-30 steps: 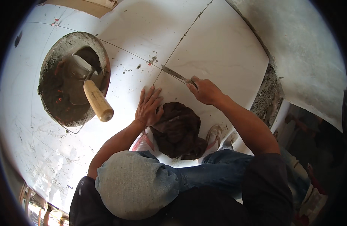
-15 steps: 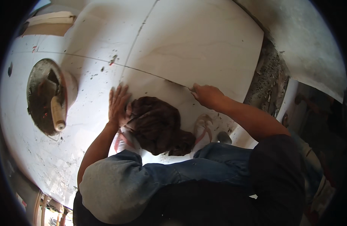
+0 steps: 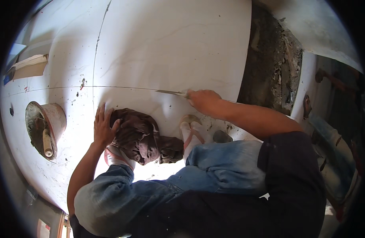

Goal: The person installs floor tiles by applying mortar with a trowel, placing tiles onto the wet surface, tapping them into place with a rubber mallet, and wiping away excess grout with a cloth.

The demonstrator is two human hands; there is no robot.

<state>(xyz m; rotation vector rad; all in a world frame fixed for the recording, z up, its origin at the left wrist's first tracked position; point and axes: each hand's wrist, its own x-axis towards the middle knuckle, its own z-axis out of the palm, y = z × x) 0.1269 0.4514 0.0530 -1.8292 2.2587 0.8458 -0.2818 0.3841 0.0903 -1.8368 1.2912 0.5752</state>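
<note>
My right hand (image 3: pixel 202 99) grips a thin flat metal blade (image 3: pixel 166 92), laid along the horizontal joint between large white tiles (image 3: pixel 170 51). My left hand (image 3: pixel 105 127) rests with fingers spread on the tile, just beside a bunched dark brown cloth (image 3: pixel 135 135). The cloth lies between my feet, which are in pink-strapped sandals (image 3: pixel 192 129). At the left stands a mortar-crusted bucket (image 3: pixel 56 119) with a wooden-handled tool (image 3: pixel 47 142) in it.
Cardboard pieces (image 3: pixel 29 67) lie at the upper left. Along the right runs a rough dark strip of mortar and rubble (image 3: pixel 275 63) beside a pale concrete surface (image 3: pixel 321 27). A dark cylindrical object (image 3: pixel 222 136) sits by my right foot. Small debris dots the tiles.
The view has swung, so the bucket appears smaller and farther left and the joint lies more level. The blade has shifted rightward along that joint from near the crossing; my left hand remains down.
</note>
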